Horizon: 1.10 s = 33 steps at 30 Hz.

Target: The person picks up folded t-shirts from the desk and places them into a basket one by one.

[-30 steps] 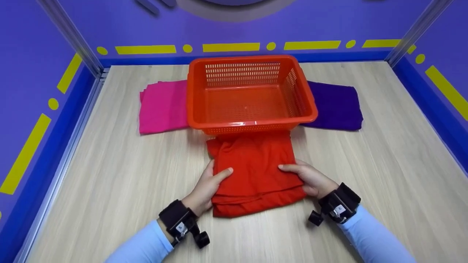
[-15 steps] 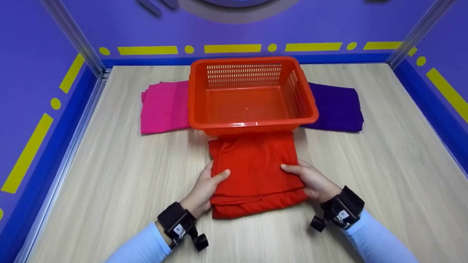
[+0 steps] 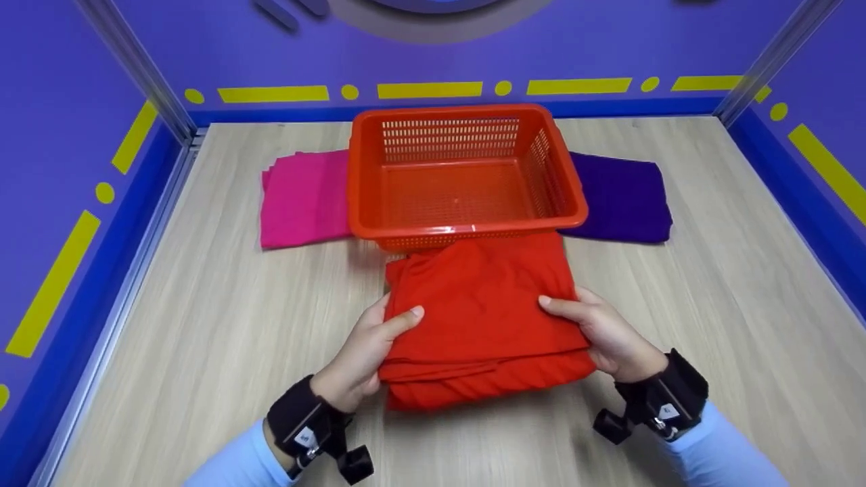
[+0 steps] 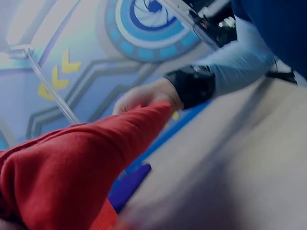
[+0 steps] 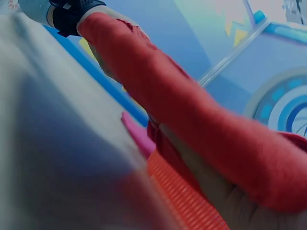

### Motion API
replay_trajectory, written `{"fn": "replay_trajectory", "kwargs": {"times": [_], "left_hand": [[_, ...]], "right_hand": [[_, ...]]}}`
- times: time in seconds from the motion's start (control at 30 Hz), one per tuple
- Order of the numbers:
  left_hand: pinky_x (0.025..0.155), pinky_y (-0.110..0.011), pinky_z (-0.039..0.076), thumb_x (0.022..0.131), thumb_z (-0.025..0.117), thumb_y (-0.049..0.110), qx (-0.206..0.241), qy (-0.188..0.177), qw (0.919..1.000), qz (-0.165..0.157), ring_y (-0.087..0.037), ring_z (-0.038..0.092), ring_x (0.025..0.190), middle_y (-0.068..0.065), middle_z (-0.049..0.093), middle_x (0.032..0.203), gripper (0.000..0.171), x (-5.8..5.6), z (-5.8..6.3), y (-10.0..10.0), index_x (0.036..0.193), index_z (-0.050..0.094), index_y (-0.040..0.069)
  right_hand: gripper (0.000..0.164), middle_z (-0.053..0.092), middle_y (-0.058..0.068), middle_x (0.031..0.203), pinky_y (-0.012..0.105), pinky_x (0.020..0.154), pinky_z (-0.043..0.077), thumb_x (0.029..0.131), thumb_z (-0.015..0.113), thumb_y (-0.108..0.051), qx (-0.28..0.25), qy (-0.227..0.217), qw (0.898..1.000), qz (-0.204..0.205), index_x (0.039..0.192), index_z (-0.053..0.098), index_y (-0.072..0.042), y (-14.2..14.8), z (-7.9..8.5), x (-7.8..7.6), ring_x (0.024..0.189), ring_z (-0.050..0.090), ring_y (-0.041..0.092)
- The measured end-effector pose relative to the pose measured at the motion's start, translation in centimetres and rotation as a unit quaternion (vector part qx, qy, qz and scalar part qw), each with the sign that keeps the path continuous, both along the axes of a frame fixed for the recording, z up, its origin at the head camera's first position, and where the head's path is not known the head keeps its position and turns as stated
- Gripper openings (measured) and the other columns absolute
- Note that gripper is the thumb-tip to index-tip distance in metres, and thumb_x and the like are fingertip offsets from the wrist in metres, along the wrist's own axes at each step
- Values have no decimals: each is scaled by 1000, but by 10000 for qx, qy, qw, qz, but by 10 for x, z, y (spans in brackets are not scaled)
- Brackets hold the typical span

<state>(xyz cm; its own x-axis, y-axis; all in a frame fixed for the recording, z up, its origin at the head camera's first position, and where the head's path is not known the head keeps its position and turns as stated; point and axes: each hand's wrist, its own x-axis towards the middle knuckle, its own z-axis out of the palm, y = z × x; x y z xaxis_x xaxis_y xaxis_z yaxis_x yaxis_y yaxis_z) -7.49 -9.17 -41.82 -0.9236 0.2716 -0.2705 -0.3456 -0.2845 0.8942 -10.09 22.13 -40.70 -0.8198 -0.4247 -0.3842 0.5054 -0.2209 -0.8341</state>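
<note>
A folded red cloth (image 3: pixel 484 314) is held up off the table in front of the basket, gripped at both sides. My left hand (image 3: pixel 369 348) pinches its left edge, thumb on top and fingers underneath. On the opposite edge my right hand (image 3: pixel 612 331) holds it the same way. Both wrist views show the cloth (image 4: pixel 81 163) raised over the tabletop, and fingers (image 5: pixel 235 206) reach beneath it in the right wrist view. Just beyond the cloth stands an orange-red plastic basket (image 3: pixel 467 230), with nothing inside it.
A folded pink cloth (image 3: pixel 301 199) lies left of the basket, partly behind its side. On the right lies a folded dark purple cloth (image 3: pixel 622 196). Blue-purple walls (image 3: pixel 433 61) enclose the wooden table (image 3: pixel 223 325) at the back and sides.
Both hands have lifted the red cloth from the table, toward the camera. The right hand has shifted to the right, and the cloth's far edge now overlaps the basket's front. The basket has not moved.
</note>
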Motion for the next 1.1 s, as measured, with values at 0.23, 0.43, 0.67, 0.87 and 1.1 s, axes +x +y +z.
{"fn": "replay_trajectory", "kwargs": {"times": [0.23, 0.43, 0.67, 0.87, 1.1], "left_hand": [[101, -37, 50, 103, 55, 12, 462, 131, 9987, -185, -22, 59, 117, -12, 57, 133, 53, 2, 39, -1, 152, 36, 6], [98, -38, 52, 103, 55, 10, 456, 485, 9977, -93, -25, 60, 116, -14, 55, 136, 53, -8, 69, -1, 153, 36, 9], [100, -40, 51, 102, 59, 11, 370, 921, 9950, 122, -27, 59, 118, -16, 56, 135, 50, -37, 90, -5, 148, 42, 8], [98, -39, 52, 102, 61, 17, 33, 1078, 9940, 193, -26, 59, 115, -15, 57, 132, 49, -76, 92, -5, 147, 44, 9], [98, -35, 50, 103, 59, 20, -614, 1508, 9855, 474, -22, 59, 113, -12, 59, 129, 51, -120, 88, -5, 150, 42, 8]], "right_hand": [[20, 71, 5, 100, 37, 82, 60, 104, 55, -11, -108, 462, 9989, 28, 123, 51, -9, 4, 28, 2, 93, 73, 20], [18, 71, 6, 102, 37, 82, 60, 104, 52, -8, -309, 1038, 9941, 26, 122, 54, -9, 3, 50, -9, 93, 72, 20], [23, 69, 7, 103, 36, 80, 60, 104, 53, -8, -256, 1312, 9908, -198, 126, 48, -6, -3, 74, -41, 92, 71, 20], [30, 68, 9, 106, 37, 81, 60, 104, 55, -13, -391, 1068, 9931, -301, 132, 45, -5, -5, 87, -72, 94, 71, 22], [27, 68, 12, 108, 38, 81, 59, 103, 56, -10, -837, 925, 9915, -372, 129, 48, -5, -10, 92, -112, 96, 69, 25]]}}
